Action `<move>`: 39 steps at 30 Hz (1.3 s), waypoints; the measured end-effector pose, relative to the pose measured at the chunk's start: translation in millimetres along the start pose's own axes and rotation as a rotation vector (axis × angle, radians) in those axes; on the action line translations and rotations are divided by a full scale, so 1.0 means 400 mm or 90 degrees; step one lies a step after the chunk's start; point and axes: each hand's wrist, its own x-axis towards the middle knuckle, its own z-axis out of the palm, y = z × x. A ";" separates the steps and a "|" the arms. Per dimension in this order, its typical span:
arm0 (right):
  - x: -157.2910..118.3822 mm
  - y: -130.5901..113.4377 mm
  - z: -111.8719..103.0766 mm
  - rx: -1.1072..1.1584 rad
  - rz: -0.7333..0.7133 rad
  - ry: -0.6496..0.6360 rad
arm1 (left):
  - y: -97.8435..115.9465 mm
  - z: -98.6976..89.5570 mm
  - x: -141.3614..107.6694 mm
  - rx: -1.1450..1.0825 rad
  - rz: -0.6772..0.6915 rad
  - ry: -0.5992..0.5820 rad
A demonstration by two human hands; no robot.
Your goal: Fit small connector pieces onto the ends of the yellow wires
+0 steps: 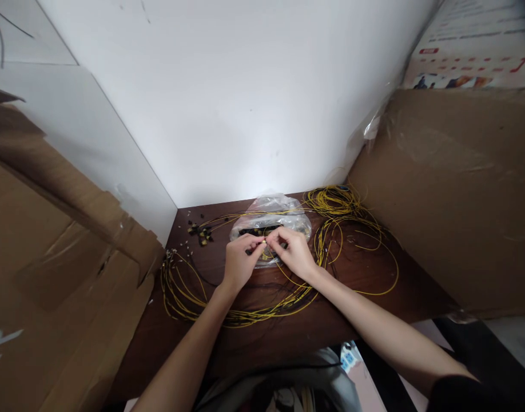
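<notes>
Two hands (240, 258) (293, 252), pinched piece (265, 242) too tiny to identify, bag (276, 203) partly hidden

Over a clear bag (271, 205) on the brown tabletop (288, 339), the left hand (239, 260) and right hand (295, 252) meet fingertip to fingertip, pinching a piece (265, 242) too small to make out. A yellow bundle (262, 314) curves across the front beneath the forearms, yellow coils (333, 201) lie right of the bag, and black parts (203, 234) lie scattered left. Cardboard (60, 269) stands at the left, a box (455, 194) at the right.
</notes>
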 end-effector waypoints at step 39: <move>-0.002 0.004 -0.004 -0.050 -0.056 -0.028 | 0.005 -0.004 0.000 0.046 0.051 0.004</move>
